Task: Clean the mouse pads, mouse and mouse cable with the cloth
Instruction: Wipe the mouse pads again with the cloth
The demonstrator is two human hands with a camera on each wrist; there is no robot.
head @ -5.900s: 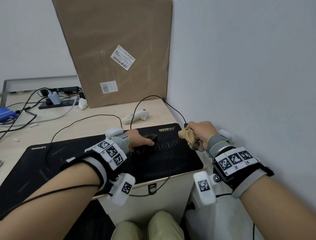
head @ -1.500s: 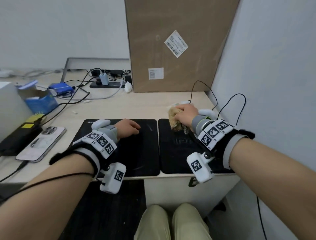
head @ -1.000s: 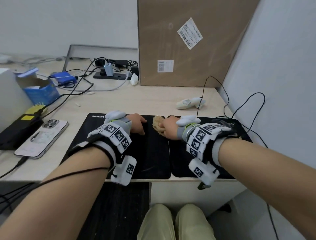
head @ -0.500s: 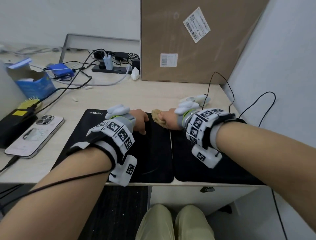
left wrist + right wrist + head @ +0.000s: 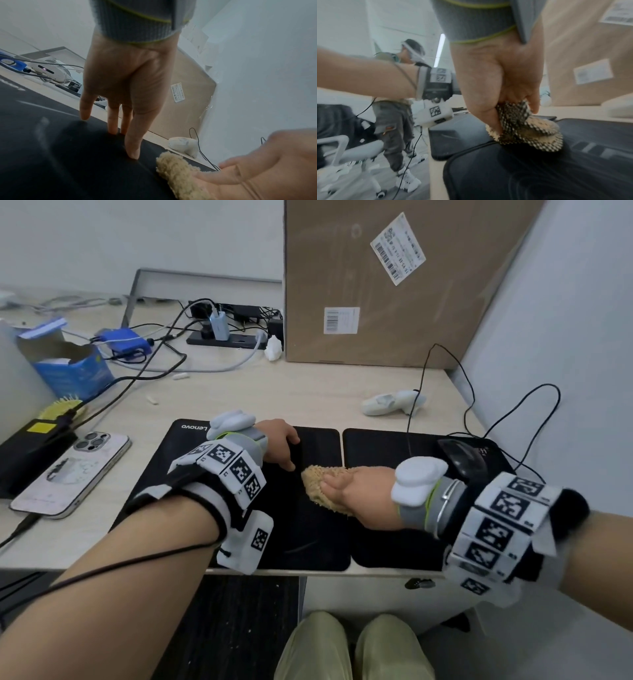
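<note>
Since half a second ago the right hand (image 5: 356, 491) has drawn the cloth (image 5: 317, 482) nearer along the left mouse pad (image 5: 308, 546), by its right edge; the left hand (image 5: 277, 445), fingers straight, presses that pad flat; the right mouse pad (image 5: 380, 446) lies beside it, the mouse (image 5: 460, 455) and mouse cable (image 5: 416, 392) at its far right; pad-wiping is under way, I judge; next, another stroke, fingers pinching the bunched cloth.

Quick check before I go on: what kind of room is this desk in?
Most likely an office or lab workstation: a desk with two black mouse pads and a wired mouse, a power strip tangled with cables, and an office chair nearby.
</note>
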